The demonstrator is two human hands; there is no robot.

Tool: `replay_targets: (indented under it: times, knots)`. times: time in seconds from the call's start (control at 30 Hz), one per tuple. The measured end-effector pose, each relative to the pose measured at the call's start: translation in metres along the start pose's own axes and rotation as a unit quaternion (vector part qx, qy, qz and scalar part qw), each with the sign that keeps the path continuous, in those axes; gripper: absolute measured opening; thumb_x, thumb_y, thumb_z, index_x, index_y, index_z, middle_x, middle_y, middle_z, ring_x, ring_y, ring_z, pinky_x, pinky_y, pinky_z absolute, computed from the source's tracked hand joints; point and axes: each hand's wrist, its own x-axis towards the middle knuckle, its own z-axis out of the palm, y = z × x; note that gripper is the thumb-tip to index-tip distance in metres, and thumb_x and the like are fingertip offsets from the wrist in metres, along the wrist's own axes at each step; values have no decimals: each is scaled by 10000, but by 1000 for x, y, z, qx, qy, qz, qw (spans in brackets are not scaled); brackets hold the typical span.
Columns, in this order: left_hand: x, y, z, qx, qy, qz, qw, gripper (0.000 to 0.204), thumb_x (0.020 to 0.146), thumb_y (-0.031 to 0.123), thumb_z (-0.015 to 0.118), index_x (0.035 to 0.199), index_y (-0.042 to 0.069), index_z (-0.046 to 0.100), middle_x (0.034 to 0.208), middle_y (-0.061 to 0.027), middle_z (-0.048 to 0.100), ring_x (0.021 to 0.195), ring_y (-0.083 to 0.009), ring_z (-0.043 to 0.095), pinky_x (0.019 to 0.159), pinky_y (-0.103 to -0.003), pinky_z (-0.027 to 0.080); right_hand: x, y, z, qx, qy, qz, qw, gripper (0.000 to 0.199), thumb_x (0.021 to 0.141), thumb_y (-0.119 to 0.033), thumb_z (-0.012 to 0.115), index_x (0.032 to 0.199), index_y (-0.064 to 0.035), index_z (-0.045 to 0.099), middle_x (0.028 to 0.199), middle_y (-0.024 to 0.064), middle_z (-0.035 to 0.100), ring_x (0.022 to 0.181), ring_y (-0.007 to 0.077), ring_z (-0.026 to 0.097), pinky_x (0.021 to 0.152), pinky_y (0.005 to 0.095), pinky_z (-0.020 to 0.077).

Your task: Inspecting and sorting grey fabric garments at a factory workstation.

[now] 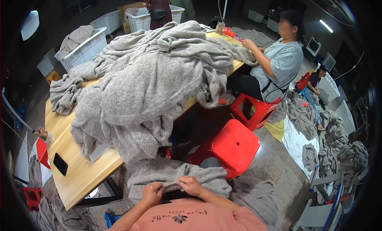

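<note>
A grey knitted garment (159, 169) lies across my lap, close to the table's near edge. My left hand (152, 192) pinches its edge, fingers closed on the knit. A short way to the right, my right hand (190, 185) also grips that edge between thumb and fingers. A narrow stretch of fabric runs between the two hands. Just beyond, a big heap of grey knitwear (147, 83) covers much of the wooden table (87, 183) and hangs over its near side. Which part of the garment I hold cannot be made out.
A black phone (60, 164) rests on the table's left end. Red stools (238, 145) stand to my right. A co-worker (278, 60) sits at the table's far right side. White bins (85, 48) stand behind the table. More knitwear (258, 195) lies on the floor at my right.
</note>
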Motion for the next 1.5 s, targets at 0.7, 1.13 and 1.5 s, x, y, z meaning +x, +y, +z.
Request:
replay_targets:
  times: [0.7,1.13,1.5]
  knots:
    - [12,26,14,-375,-118,-140,909,51,712,7,556,683,-15,593,598,35,521,525,-24,420,454,-174,312,-2,-17,13,22,38,-109,993,70,707,-86,509,699,-17,516,678,127,509,686,313,518,610,389,402]
    - [31,5,-5,-564,-15,-182,805,22,751,18,536,744,30,519,696,-54,595,592,-133,567,566,-266,469,-57,33,-16,-154,158,-47,974,153,624,-31,536,772,-28,500,721,121,505,719,315,527,621,404,428]
    - [38,11,-10,-648,-24,-190,737,90,684,-23,530,726,54,509,695,-50,588,603,-146,563,599,-270,475,-48,-3,-51,-222,249,-146,931,274,638,47,515,905,-16,516,767,140,569,665,296,576,589,365,456]
